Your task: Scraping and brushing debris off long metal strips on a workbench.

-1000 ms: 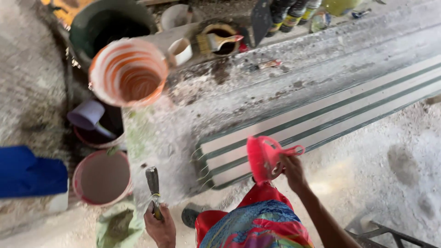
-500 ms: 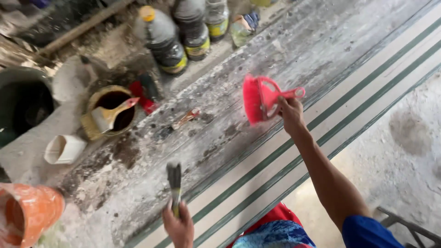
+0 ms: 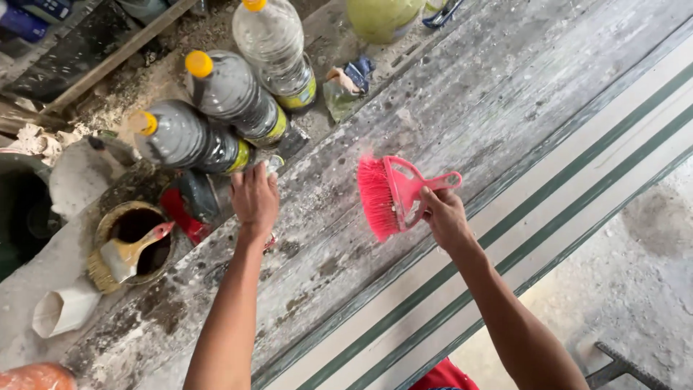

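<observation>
My right hand [image 3: 444, 217] grips the handle of a pink hand brush [image 3: 390, 195], whose bristles point left just above the dusty grey workbench [image 3: 462, 101]. My left hand [image 3: 254, 198] reaches forward, back upward, with its fingers at the base of three lying plastic bottles with yellow caps [image 3: 216, 108]. The fingers curl down, and what they hold is hidden. A small red object [image 3: 270, 243] shows just under the wrist.
A rusty tin [image 3: 108, 224] holding a paintbrush [image 3: 130, 253] stands at the left, with a white cup on its side [image 3: 65, 310] and an orange bucket [image 3: 36, 377] below it. White boards with green stripes [image 3: 548, 209] run diagonally across the bench's near side. A crumpled wrapper [image 3: 346, 79] lies beyond the bottles.
My left hand has moved up from the bench's near edge to the bottles, and the metal scraper it held no longer shows. The right hand still holds the brush.
</observation>
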